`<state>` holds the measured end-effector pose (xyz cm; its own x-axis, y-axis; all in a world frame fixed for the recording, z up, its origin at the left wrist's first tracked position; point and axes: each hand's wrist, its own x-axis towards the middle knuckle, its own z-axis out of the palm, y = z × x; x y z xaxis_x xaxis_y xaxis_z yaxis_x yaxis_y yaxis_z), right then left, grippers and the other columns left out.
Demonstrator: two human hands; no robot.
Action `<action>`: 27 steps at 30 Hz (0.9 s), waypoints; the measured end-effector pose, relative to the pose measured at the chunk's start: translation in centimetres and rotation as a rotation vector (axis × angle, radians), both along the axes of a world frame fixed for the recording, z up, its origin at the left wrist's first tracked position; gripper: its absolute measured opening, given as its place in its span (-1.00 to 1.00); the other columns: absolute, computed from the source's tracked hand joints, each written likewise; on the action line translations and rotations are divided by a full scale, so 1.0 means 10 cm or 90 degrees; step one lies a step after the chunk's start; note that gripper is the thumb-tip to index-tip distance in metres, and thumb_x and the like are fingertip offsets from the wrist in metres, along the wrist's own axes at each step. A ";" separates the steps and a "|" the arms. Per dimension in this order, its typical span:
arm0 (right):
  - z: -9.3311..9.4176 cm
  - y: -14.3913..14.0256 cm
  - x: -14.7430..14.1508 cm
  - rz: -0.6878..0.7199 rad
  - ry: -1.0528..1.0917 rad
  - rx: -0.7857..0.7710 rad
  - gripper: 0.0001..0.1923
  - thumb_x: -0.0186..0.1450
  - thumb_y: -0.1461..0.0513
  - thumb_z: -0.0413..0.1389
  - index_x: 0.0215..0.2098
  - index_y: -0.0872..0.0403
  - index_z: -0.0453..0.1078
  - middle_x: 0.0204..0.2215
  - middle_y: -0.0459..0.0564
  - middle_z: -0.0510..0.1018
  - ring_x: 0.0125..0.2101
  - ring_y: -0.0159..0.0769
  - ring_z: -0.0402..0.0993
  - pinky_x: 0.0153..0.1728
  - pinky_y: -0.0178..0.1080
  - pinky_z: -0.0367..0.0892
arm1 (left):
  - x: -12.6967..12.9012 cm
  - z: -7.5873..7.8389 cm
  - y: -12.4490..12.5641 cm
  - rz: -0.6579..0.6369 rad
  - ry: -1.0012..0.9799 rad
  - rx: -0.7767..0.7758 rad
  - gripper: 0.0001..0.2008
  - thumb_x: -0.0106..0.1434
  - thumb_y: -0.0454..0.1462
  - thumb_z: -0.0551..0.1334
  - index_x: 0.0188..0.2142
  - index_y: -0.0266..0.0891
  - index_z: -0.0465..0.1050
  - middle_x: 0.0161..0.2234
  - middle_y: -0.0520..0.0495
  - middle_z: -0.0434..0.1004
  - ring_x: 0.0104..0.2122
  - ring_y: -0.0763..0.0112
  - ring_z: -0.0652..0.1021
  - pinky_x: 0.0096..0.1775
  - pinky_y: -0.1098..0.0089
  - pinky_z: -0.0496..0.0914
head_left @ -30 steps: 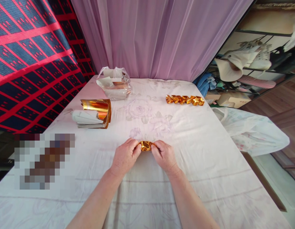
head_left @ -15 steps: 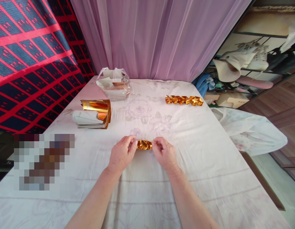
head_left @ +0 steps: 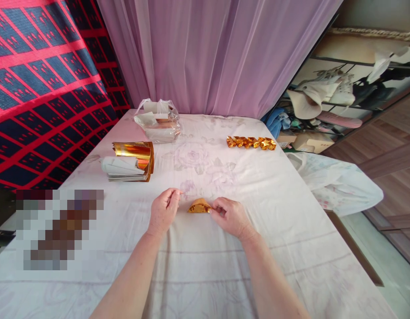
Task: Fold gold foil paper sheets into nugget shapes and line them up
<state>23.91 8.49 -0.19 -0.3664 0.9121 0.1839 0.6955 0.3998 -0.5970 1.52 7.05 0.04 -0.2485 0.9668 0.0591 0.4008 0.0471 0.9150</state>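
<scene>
at the far left a red-and-navy patterned cloth hangs beside the tabletop, which is covered in a pale flowered sheet. on its left part lies a stack of gold foil sheets, the top one curled up, and behind it a clear plastic bag with more paper inside.

near the middle, the left hand hovers just beside the folded gold paper piece without touching it, thumb and forefinger close together and holding nothing. half a second ago both hands were pinching that piece by its ends; now the left has let go and drawn back a little, and the piece looks humped into a small boat-like shape instead of a flat roll. by my judgement the fold is at or near its finish. the right hand keeps its grip on the piece's right tip, fingers narrowed on the foil, the piece resting on the sheet.

farther right and back, a row of finished gold pieces lies in a line. past the edge, a white plastic bag and cluttered shelves.
</scene>
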 end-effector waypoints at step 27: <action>0.16 1.79 -0.13 -0.446 -0.183 -0.031 -0.65 0.40 0.12 -0.07 -0.21 0.04 0.54 -0.24 0.07 0.61 -0.27 -0.22 0.52 -0.31 -0.26 0.23 | -0.10 -0.06 0.10 0.139 -0.380 0.087 -0.53 0.11 0.13 0.26 -0.40 -0.26 0.47 -0.53 0.05 0.37 -0.60 0.54 0.39 -0.64 0.54 0.29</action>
<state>22.60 26.40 1.43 0.2740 0.9539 0.1227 0.9083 -0.2147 -0.3590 0.50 8.09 -0.53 -0.4667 0.8839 -0.0316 -0.1839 -0.0620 0.9810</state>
